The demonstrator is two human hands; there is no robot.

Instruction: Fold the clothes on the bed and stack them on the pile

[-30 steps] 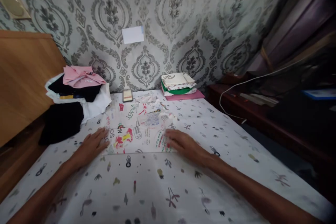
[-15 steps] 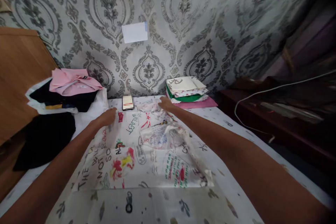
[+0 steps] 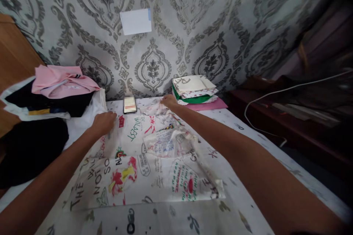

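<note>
Between folded stack and garments: right hand pinching cloth, left hand grip unclear.

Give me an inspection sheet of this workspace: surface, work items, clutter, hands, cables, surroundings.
Surface: white printed sheet, partly covered.
Work items: white cloth with writing and drawings, spread out, creased.
Clutter: clothes heap at left; folded fabric stack at right; phone-like device beyond cloth.
Hands: left hand at cloth's left edge, right hand at far edge; grip unclear.
Cables: white cable looping at right.
Surroundings: patterned wallpaper, white card; wooden panel at left.
</note>
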